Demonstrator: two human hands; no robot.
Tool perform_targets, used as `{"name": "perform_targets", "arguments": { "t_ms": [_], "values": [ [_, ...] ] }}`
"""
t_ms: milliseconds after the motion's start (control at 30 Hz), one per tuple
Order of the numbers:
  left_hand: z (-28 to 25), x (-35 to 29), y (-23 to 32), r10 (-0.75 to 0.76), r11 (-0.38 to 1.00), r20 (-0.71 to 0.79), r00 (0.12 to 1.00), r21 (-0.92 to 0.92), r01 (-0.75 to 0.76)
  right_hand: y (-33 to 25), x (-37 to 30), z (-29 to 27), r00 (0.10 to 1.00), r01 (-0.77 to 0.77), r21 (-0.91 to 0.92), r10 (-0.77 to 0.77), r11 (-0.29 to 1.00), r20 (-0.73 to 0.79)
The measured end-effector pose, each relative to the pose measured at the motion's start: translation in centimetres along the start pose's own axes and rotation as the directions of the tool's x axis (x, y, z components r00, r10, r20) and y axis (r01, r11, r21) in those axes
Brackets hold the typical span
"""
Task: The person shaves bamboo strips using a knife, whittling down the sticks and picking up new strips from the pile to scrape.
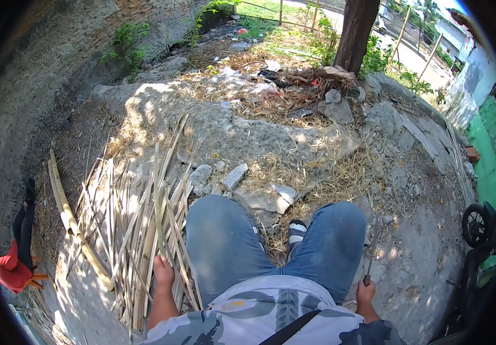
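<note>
The step in hand seems to be the picking of one strip from the pile, while the tool waits on the other side. The left hand (165, 272) is low at the near part of the ground (418, 247), and its fingers look curled, nearly closed, around the lower part of a long pale bamboo strip (159, 221); how firm is this grip, I cannot tell. This strip points away from the person, over the pile of bamboo strips (126, 236), which lies on the left side of the ground, just beside the left leg of the jeans (222, 241). A thicker bamboo pole (88, 253) lies farther toward the ground's left edge. The right hand (365, 292), beside the right knee, has its fingers folded fully around the dark handle of a knife (371, 259), whose thin blade points forward, apart from the strips. In my judgement, the next move calls for separating this strip from its neighbours, with the blade well away from the legs.
</note>
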State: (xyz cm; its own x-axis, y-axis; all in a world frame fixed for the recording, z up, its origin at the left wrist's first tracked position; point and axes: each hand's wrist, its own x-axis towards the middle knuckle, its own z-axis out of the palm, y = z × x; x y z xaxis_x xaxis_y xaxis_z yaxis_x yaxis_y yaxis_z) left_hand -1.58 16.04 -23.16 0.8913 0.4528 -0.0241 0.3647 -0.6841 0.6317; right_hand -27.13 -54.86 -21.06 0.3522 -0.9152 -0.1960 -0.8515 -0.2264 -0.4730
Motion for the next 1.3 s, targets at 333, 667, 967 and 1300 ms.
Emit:
{"name": "perform_targets", "arguments": {
  "t_ms": [333,667,967,1300],
  "values": [
    [-6.5,5.9,30.4,0.179,0.617,0.491,0.853,-0.731,0.292,-28.6,8.9,-6.9,0.828,0.561,0.378,-0.503,0.737,-0.248],
    [1.9,5.6,40.0,0.455,0.783,0.608,0.651,-0.621,0.033,-49.4,0.2,-1.6,0.494,0.793,0.468,-0.861,0.391,-0.117],
    [0.7,2.8,41.2,0.406,0.898,0.587,0.7,-0.4,-0.185,-50.2,-2.4,2.0,0.186,0.941,0.25,-0.965,0.229,0.184],
    [1.6,2.6,38.9,0.552,0.83,0.441,0.708,-0.373,-0.415,-51.2,0.9,3.2,0.376,0.916,0.051,-0.894,0.399,0.242]
  ]
}}
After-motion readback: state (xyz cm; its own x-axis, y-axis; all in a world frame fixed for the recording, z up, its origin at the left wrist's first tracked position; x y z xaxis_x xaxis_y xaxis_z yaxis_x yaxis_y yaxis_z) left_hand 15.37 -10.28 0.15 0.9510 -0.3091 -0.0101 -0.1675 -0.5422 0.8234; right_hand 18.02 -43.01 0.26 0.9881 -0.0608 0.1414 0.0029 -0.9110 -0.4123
